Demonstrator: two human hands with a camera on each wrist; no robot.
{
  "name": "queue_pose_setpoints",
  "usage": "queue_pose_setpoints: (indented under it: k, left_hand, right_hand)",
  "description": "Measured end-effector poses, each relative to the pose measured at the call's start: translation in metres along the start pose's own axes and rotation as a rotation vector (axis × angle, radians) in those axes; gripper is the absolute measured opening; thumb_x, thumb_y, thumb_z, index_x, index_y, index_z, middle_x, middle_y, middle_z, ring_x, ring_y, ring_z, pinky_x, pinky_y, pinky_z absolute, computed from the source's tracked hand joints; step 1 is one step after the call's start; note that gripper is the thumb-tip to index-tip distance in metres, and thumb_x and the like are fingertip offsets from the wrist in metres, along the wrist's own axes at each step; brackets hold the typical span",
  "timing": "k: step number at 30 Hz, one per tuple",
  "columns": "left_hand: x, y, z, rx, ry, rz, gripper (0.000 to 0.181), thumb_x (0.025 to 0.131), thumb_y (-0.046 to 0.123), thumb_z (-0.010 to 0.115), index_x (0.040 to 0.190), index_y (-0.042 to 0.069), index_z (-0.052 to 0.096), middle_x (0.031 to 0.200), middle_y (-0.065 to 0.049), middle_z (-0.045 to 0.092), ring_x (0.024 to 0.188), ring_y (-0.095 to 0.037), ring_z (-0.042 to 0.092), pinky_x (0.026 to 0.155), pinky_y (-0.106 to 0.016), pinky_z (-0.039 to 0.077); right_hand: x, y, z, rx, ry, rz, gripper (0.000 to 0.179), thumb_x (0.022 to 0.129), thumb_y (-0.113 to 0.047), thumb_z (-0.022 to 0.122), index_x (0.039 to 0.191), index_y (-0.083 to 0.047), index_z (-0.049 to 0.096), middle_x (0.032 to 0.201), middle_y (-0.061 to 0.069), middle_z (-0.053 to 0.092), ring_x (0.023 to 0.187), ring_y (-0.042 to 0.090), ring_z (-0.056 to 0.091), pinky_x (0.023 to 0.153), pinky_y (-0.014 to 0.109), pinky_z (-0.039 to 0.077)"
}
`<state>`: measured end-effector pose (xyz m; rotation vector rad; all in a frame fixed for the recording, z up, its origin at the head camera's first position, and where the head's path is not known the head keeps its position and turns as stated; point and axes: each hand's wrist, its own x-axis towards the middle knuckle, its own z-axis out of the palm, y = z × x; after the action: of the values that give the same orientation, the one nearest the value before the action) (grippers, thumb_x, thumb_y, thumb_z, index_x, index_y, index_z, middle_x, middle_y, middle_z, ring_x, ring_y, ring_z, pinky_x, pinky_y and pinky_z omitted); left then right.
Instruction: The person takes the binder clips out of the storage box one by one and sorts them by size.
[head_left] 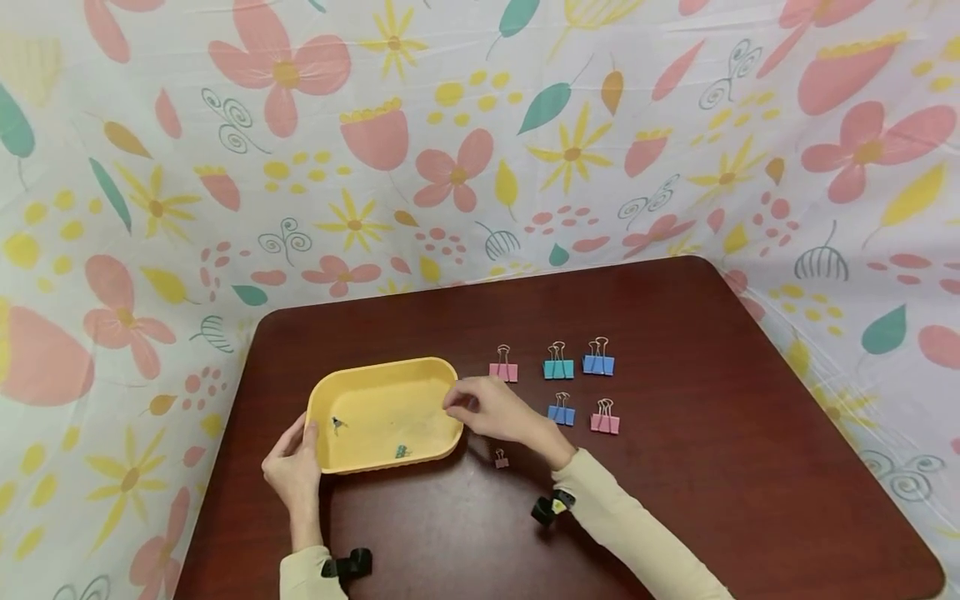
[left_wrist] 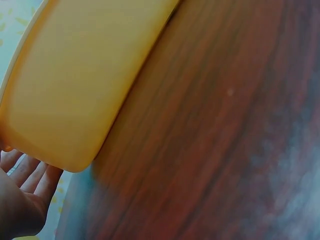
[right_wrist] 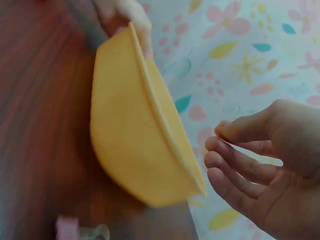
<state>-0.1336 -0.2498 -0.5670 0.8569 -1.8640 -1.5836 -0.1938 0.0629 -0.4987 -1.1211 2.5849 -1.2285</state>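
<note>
A yellow plastic tub (head_left: 375, 421) with rounded corners sits on the table, its open top up. My left hand (head_left: 294, 467) grips its left end, thumb over the rim and fingers along the outer wall. Over the tub's right end is my right hand (head_left: 491, 408); in the right wrist view that hand (right_wrist: 255, 165) has loosely bent fingers just off the rim, with nothing visible between them. Inside the tub lie a small dark binder clip (head_left: 337, 423) and a small teal binder clip (head_left: 402, 452). Below the right wrist stands a tiny pink binder clip (head_left: 502, 462).
Right of the tub, larger binder clips stand in two rows: pink (head_left: 503, 372), teal (head_left: 558, 369) and blue (head_left: 598, 366) behind, blue (head_left: 561, 416) and pink (head_left: 604, 423) in front. The dark red-brown table (head_left: 720, 467) meets a flower-print cloth (head_left: 465, 108) behind it.
</note>
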Motion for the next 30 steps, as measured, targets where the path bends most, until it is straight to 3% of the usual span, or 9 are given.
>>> queue_pose_setpoints:
  k: [6,9,13,18,21,24,30]
  left_hand:
    - [0.001,-0.001,-0.002,0.007,-0.004,0.006,0.028,0.089,0.025,0.078,0.111,0.007,0.079,0.080,0.027,0.069,0.072,0.013,0.066,0.064,-0.006,0.052]
    - [0.001,-0.002,-0.002,0.005,-0.001,0.004,0.028,0.090,0.024,0.078,0.111,0.007,0.079,0.078,0.029,0.068,0.071,0.013,0.066,0.064,-0.006,0.052]
    - [0.001,-0.003,-0.003,0.015,0.006,0.009,0.027,0.090,0.023,0.077,0.111,0.007,0.079,0.074,0.033,0.066,0.070,0.014,0.065,0.063,-0.006,0.051]
    - [0.001,-0.002,-0.001,0.022,-0.014,0.012,0.026,0.090,0.022,0.077,0.112,0.007,0.079,0.074,0.035,0.065,0.071,0.015,0.065,0.063,-0.006,0.051]
    - [0.001,0.000,-0.001,0.017,-0.021,0.016,0.025,0.091,0.021,0.077,0.112,0.008,0.080,0.079,0.031,0.068,0.071,0.013,0.066,0.064,-0.006,0.052]
    - [0.001,0.001,-0.001,0.030,-0.019,0.016,0.024,0.091,0.021,0.076,0.112,0.010,0.080,0.083,0.025,0.071,0.072,0.013,0.065,0.064,-0.006,0.052]
    - [0.001,-0.001,-0.001,0.037,-0.021,0.020,0.023,0.092,0.021,0.075,0.112,0.011,0.080,0.088,0.019,0.075,0.073,0.013,0.066,0.065,-0.006,0.052]
  right_hand:
    - [0.037,-0.009,0.026,0.078,-0.125,0.075,0.012,0.095,-0.010,0.068,0.104,-0.005,0.073,0.098,0.005,0.076,0.084,0.013,0.072,0.076,0.020,0.057]
    - [0.051,-0.012,0.043,0.002,-0.248,0.109,0.022,0.095,-0.016,0.069,0.115,-0.005,0.071,0.107,0.009,0.075,0.094,0.017,0.073,0.084,0.021,0.055]
    - [0.062,-0.015,0.065,-0.105,-0.408,0.082,0.030,0.093,-0.022,0.072,0.121,-0.010,0.070,0.111,0.008,0.073,0.103,0.015,0.067,0.092,0.022,0.050]
    - [0.064,-0.009,0.085,0.023,-0.511,0.082,0.018,0.091,-0.009,0.072,0.108,-0.011,0.077,0.103,0.001,0.075,0.092,0.004,0.064,0.083,0.014,0.048]
    - [0.064,-0.005,0.087,0.091,-0.549,0.077,0.017,0.091,-0.003,0.069,0.101,-0.012,0.080,0.099,-0.002,0.077,0.088,0.001,0.063,0.080,0.011,0.047]
    - [0.065,-0.003,0.087,0.075,-0.552,0.056,0.016,0.092,-0.005,0.069,0.098,-0.013,0.081,0.097,-0.004,0.078,0.087,-0.001,0.061,0.079,0.010,0.046]
    - [0.062,-0.005,0.089,0.105,-0.416,0.046,0.011,0.093,-0.010,0.072,0.091,-0.015,0.081,0.083,-0.008,0.075,0.070,-0.010,0.056,0.069,0.009,0.048]
